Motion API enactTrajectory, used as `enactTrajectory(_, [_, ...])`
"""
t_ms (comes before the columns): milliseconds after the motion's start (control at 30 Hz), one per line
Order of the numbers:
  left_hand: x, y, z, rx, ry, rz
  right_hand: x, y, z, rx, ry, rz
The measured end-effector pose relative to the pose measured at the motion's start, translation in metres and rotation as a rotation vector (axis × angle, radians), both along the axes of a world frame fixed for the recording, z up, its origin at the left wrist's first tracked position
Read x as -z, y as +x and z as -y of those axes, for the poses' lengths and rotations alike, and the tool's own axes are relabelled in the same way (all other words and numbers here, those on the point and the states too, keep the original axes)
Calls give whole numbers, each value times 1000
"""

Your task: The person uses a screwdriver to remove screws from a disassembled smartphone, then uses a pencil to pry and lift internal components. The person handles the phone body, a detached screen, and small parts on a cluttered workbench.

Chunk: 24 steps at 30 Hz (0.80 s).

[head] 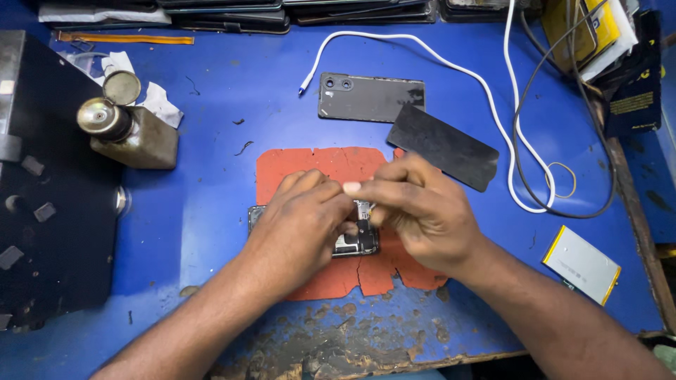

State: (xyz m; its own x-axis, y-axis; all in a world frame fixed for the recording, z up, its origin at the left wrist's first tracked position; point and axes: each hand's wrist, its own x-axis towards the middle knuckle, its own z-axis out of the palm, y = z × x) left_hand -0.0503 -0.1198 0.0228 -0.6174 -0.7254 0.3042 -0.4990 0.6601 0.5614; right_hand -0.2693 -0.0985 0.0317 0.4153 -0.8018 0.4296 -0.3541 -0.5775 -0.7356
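Note:
An opened phone (358,243) lies on a cracked orange mat (317,165) on the blue worktable. My left hand (299,225) rests on top of the phone and covers most of it. My right hand (415,207) is beside it, fingers pinched together over the phone's exposed inside near the top; whatever it pinches is too small to make out. The two hands touch at the fingertips.
A dark phone back cover (370,97) and a black rectangular sheet (442,146) lie behind the mat. White cable (493,116) and dark cable loop at right. A silver battery (581,264) sits at right front. A metal-capped bottle (130,130) and black machine (49,183) stand left.

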Motion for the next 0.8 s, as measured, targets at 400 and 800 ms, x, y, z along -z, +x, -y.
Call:
enactTrajectory(400, [7, 0, 0, -20, -59, -19, -9, 3, 1, -10, -88, -84])
enactTrajectory(800, [5, -3, -2, -31, -53, -29, -17, -3, -7, 57, -125, -36])
